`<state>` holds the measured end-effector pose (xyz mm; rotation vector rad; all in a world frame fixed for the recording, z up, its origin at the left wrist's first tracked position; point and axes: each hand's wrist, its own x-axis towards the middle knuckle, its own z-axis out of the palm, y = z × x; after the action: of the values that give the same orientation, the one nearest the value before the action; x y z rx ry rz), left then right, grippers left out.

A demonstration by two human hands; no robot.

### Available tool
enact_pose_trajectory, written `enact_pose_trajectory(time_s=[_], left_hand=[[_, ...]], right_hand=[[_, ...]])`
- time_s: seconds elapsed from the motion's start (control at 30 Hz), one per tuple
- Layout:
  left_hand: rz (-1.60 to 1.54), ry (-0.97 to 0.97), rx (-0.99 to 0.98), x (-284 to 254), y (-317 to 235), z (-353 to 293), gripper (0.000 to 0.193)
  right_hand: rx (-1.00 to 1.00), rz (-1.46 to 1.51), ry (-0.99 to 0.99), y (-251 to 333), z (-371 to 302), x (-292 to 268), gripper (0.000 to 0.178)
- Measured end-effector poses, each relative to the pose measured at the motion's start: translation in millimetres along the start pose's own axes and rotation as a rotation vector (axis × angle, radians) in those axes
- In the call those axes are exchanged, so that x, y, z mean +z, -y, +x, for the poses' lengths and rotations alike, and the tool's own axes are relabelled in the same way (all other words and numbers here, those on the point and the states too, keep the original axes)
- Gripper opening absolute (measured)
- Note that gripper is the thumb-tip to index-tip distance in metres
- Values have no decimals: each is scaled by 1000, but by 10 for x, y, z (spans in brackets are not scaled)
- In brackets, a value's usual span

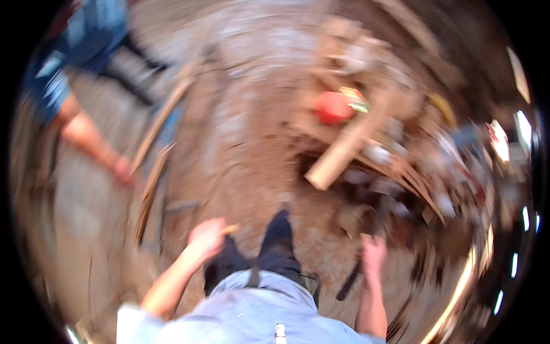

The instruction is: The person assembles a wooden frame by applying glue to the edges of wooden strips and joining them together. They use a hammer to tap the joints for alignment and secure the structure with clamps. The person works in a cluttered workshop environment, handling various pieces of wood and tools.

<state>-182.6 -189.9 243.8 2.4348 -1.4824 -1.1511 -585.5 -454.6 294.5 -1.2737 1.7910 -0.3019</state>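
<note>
The picture is heavily blurred by motion. My left hand (205, 237) is closed around a small pale stick-like piece (230, 229) that pokes out to the right of the fist. My right hand (372, 252) hangs by my side with fingers loosely apart and nothing seen in it; a dark strap or tool (348, 286) lies just left of it, contact unclear. My dark trousers (277, 241) and light shirt fill the lower middle.
Another person in a blue shirt (80, 46) stands at upper left, a hand (121, 170) on a long wooden strip (160, 123). A thick wooden beam (344, 150), a red round object (332, 107) and piled scrap wood lie at right on the dirt floor (246, 143).
</note>
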Motion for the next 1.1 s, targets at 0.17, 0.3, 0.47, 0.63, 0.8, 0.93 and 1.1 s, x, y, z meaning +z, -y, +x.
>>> enact_pose_trajectory(time_s=[0.17, 0.3, 0.47, 0.63, 0.8, 0.93, 1.1], left_hand=[[82, -318, 103, 127, -1159, 225, 10], [65, -493, 147, 185, -1843, 364, 12], [36, -501, 94, 225, -1994, 167, 14], [22, -538, -79, 295, -1568, 8, 15], [-137, -609, -340, 522, -856, -239, 22], [-196, -651, -337, 672, -318, -256, 19], [-279, -720, -177, 679, 406, 44, 19]], right_hand=[[-156, 17, -134, 109, 1366, -1080, 33], [-141, -62, -112, 132, 2466, -1456, 39], [-117, -76, -141, 209, 2895, -1467, 37], [-175, -200, -378, 584, 2314, -1209, 34], [-589, -416, -718, 807, 1282, -699, 30], [-791, -492, -715, 976, 584, -226, 33], [-783, -642, -482, 1083, -244, 545, 38]])
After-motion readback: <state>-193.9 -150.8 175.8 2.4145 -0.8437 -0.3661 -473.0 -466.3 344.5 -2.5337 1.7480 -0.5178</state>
